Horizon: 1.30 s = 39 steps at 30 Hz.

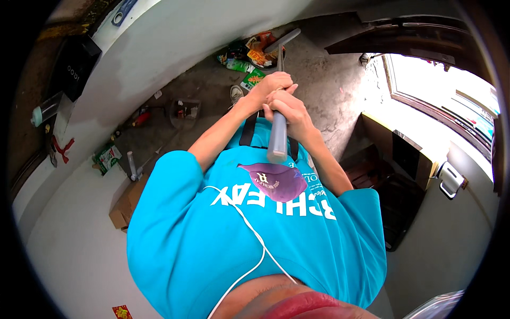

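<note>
Close against the chest of the turquoise T-shirt point(223, 239), a grey tubular handle point(277, 141) stands almost upright, its blunt lower end just above the purple patch printed on the shirt. A thin white cord point(249, 228) curves down across the shirt below the handle's end. Both hands are clenched around the handle: the right hand point(289, 111) grips it on the lower part, fingers wrapped over the front, and the left hand point(272, 85) is closed just above, touching the right one, so the two fists sit stacked on the shaft. Both forearms run down from the handle to the shirt sleeves.

Beyond the hands the handle narrows to a thin shaft that ends in a grey crossbar head point(284, 40), tilted and resting on the concrete floor point(329, 90). Just left of that head lies a heap of litter point(247, 58): green and orange wrappers and small cartons, touching one another. A single shoe point(236, 94) lies on the floor to the left of the hands.

Farther left of the handle, a cardboard box point(126, 204) sits against the white wall point(159, 48), with a green carton point(108, 158) near it. Well to the right of the handle, a dark cabinet point(406, 157) stands under a bright window point(446, 95).
</note>
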Available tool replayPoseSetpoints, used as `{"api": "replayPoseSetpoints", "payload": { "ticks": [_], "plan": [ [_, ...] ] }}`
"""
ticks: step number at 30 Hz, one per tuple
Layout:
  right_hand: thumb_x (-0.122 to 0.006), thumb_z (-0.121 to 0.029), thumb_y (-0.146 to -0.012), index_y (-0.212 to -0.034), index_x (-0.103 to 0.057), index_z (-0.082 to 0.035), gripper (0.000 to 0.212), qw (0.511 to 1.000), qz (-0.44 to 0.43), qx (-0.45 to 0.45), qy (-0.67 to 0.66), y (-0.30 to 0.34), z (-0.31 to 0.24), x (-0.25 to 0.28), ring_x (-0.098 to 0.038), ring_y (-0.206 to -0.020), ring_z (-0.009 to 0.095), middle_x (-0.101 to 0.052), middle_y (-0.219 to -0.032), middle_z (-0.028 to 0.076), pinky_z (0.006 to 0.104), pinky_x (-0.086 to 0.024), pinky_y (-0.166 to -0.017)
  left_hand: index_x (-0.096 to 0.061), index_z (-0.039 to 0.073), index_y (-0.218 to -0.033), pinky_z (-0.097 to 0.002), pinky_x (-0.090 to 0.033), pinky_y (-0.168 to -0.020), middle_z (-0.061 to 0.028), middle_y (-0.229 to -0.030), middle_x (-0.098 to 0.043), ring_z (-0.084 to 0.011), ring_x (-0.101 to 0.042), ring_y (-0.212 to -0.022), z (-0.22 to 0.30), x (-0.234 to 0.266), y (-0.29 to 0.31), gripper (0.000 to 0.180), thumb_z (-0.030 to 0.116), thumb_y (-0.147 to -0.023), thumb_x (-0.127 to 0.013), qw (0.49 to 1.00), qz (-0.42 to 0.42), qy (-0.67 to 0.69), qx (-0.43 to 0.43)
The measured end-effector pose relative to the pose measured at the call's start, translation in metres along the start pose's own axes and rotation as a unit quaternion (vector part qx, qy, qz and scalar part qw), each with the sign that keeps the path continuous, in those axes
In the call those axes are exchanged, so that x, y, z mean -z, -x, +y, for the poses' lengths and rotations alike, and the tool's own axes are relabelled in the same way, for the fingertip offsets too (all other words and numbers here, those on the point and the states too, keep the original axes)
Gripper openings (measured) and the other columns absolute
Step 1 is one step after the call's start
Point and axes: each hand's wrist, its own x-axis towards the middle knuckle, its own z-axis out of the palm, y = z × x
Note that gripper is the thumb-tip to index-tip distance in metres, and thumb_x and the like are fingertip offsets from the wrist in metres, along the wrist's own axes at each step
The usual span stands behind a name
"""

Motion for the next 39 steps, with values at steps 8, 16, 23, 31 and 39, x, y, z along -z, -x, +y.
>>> {"api": "replayPoseSetpoints", "payload": {
  "ticks": [8, 16, 23, 31, 39],
  "plan": [
    [-0.061, 0.005, -0.074, -0.072, -0.051, 0.000, 0.011, 0.970, 0.241, -0.032, 0.012, 0.028, 0.030, 0.045, -0.059, -0.075, 0.024, -0.057, -0.076, 0.011, 0.0307, -0.048, -0.069, -0.050, 0.005, -0.107, -0.0368, -0.043, -0.084, -0.0150, -0.108, -0.053, -0.0315, -0.051, -0.099, 0.019, -0.017, -0.024, 0.038, 0.014, -0.074, -0.067, 0.992, 0.028, -0.117, 0.036],
    [-0.059, -0.011, -0.086, -0.076, -0.054, -0.002, 0.014, 0.890, 0.418, -0.179, 0.003, 0.058, 0.125, 0.071, -0.058, -0.081, 0.016, -0.057, -0.070, 0.005, 0.0328, -0.044, -0.083, -0.059, 0.001, -0.097, -0.0358, -0.048, -0.073, -0.0151, -0.089, -0.064, -0.0267, -0.063, -0.082, -0.045, 0.032, 0.084, 0.029, 0.027, -0.082, -0.060, 0.901, 0.003, -0.075, 0.428],
    [-0.061, -0.013, -0.085, -0.072, -0.057, -0.001, 0.018, 0.864, 0.385, -0.322, -0.021, 0.077, 0.190, 0.038, -0.057, -0.067, 0.010, -0.059, -0.066, 0.003, 0.0270, -0.046, -0.068, -0.059, 0.000, -0.097, -0.0330, -0.048, -0.071, -0.0129, -0.085, -0.065, -0.0236, -0.063, -0.080, -0.058, 0.055, 0.076, 0.027, 0.024, -0.085, -0.055, 0.866, -0.031, -0.016, 0.499],
    [-0.060, -0.019, -0.086, -0.075, -0.058, -0.002, 0.020, 0.829, 0.344, -0.440, -0.007, 0.130, 0.206, 0.004, -0.057, -0.074, 0.013, -0.064, -0.078, 0.007, 0.0265, -0.044, -0.072, -0.061, 0.001, -0.095, -0.0348, -0.048, -0.072, -0.0153, -0.086, -0.065, -0.0279, -0.063, -0.082, -0.112, 0.101, 0.060, 0.028, 0.026, -0.082, -0.056, 0.887, -0.034, -0.067, 0.455],
    [-0.058, -0.025, -0.088, -0.092, -0.061, -0.001, 0.025, 0.744, 0.338, -0.572, -0.077, 0.164, 0.205, 0.018, -0.056, -0.085, 0.015, -0.063, -0.093, 0.007, 0.0276, -0.043, -0.080, -0.060, 0.002, -0.100, -0.0364, -0.047, -0.076, -0.0164, -0.094, -0.063, -0.0291, -0.061, -0.089, -0.129, 0.139, 0.076, 0.029, 0.026, -0.084, -0.054, 0.860, -0.059, -0.095, 0.498]
  ]
}}
